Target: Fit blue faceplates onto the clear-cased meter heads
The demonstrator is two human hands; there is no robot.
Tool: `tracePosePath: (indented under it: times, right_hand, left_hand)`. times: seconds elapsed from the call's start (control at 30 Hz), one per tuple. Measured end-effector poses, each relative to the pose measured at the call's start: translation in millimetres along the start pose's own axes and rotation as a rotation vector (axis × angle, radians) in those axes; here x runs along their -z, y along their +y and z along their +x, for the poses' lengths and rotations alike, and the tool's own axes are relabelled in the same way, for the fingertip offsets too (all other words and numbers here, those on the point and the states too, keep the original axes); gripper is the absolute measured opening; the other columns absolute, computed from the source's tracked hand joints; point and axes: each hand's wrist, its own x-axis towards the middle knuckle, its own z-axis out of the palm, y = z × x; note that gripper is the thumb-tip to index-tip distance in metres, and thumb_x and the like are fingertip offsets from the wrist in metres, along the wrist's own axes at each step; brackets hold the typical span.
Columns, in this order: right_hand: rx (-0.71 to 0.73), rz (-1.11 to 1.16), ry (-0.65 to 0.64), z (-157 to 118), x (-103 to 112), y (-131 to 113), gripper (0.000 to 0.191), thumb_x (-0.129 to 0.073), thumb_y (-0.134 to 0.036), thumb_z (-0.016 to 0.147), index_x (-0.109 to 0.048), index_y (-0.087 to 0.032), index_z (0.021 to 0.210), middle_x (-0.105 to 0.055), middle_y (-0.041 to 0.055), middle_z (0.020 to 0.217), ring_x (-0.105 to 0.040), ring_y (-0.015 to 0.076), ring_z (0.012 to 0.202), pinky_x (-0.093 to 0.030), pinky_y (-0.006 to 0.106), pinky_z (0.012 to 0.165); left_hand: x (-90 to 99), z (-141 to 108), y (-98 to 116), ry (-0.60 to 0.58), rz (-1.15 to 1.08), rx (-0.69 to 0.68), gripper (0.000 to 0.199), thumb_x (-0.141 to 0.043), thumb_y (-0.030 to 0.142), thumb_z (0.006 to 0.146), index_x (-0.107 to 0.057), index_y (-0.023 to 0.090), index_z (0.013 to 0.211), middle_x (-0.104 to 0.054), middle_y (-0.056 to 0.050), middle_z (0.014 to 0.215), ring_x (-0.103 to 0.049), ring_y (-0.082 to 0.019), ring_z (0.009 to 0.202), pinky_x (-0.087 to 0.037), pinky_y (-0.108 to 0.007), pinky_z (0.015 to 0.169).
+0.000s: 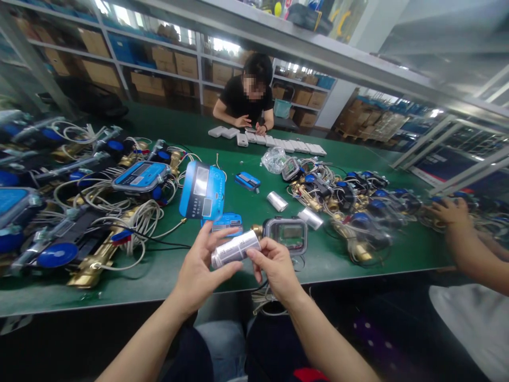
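My left hand [202, 265] is curled around a roll of silver printed labels [235, 249], its thumb below and its fingers above. At the roll's right end, my right hand [274, 265] pinches the edge between thumb and fingers. A blue faceplate [212, 193] with cut-out windows rises just beyond my left fingertips; whether they touch it I cannot tell. Behind the roll lies another blue faceplate [233, 222], partly hidden. Just past my right hand is a meter housing with a clear window [287, 236]. Two more silver rolls, one nearer [310, 218] and one farther [277, 201], lie beyond it.
Meters with brass fittings and coiled cables [131, 233] crowd the left; more [350, 196] are heaped right. A blue-faced module [247, 181] and a clear plastic bag [273, 160] lie mid-table. Opposite, a person [248, 95] handles white boxes [294, 145]. Another person's hand [451, 212] reaches in right.
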Motion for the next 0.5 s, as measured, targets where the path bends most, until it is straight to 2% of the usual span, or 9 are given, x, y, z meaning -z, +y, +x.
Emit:
tracePosePath:
  times: [0.1,0.17,0.23,0.3,0.37,0.5]
  right_hand:
    - [0.065,-0.171,0.04,-2.5,1.3,-2.3,0.035,-0.074,-0.046,0.076,-0.054,-0.019,0.069,-0.047,-0.0075,0.048,-0.037,0.006,0.038,-0.029,0.018,0.037]
    - [0.245,-0.365,0.142,-4.9,4.3,-7.2,0.024,-0.074,-0.039,0.077,-0.063,-0.018,0.084,-0.055,-0.0027,0.065,-0.047,0.0098,0.052,-0.038,0.021,0.045]
    - [0.477,-0.565,0.213,-7.0,7.9,-13.4,0.026,-0.073,-0.031,0.079,-0.066,-0.021,0.103,-0.061,0.0039,0.091,-0.058,0.0161,0.076,-0.049,0.026,0.061]
    - [0.655,-0.714,0.181,-7.8,10.3,-18.4,0.026,-0.069,-0.025,0.083,-0.066,-0.024,0.109,-0.061,0.007,0.109,-0.059,0.0215,0.098,-0.052,0.035,0.083]
    - [0.752,-0.801,0.112,-7.1,10.3,-20.4,0.022,-0.067,-0.022,0.086,-0.066,-0.024,0.107,-0.061,0.0074,0.112,-0.057,0.0237,0.107,-0.047,0.042,0.095]
    - [0.831,-0.876,0.046,-3.4,4.7,-16.4,0.019,-0.067,-0.021,0.087,-0.066,-0.021,0.106,-0.061,0.0093,0.108,-0.055,0.0255,0.107,-0.047,0.044,0.095]
  left_hand:
    - [-5.6,-2.5,1.0,0.104,0.112,0.035,0.097,-0.079,0.032,0.069,-0.021,0.015,0.145,-0.072,-0.012,0.108,-0.067,-0.024,0.102,-0.051,-0.035,0.091]
    - [-5.9,-2.1,0.6,0.111,0.112,0.048,0.102,-0.079,0.034,0.068,-0.018,0.014,0.146,-0.073,-0.011,0.106,-0.069,-0.022,0.096,-0.052,-0.034,0.087]
    - [-4.5,-1.3,-0.6,0.102,0.129,0.055,0.104,-0.079,0.035,0.068,-0.016,0.014,0.148,-0.073,-0.009,0.105,-0.069,-0.021,0.092,-0.053,-0.031,0.084]
    - [-3.5,-0.9,-1.6,0.089,0.167,0.058,0.103,-0.078,0.035,0.068,-0.015,0.014,0.148,-0.073,-0.009,0.105,-0.069,-0.02,0.092,-0.052,-0.03,0.084]
    - [-4.0,-1.1,-2.4,0.064,0.205,0.052,0.102,-0.076,0.034,0.07,-0.014,0.013,0.148,-0.073,-0.009,0.106,-0.069,-0.019,0.093,-0.051,-0.03,0.086]
    - [-5.7,-3.4,-6.0,0.026,0.322,-0.027,0.095,-0.068,0.032,0.076,-0.01,0.012,0.149,-0.072,-0.01,0.111,-0.068,-0.02,0.097,-0.05,-0.034,0.09]
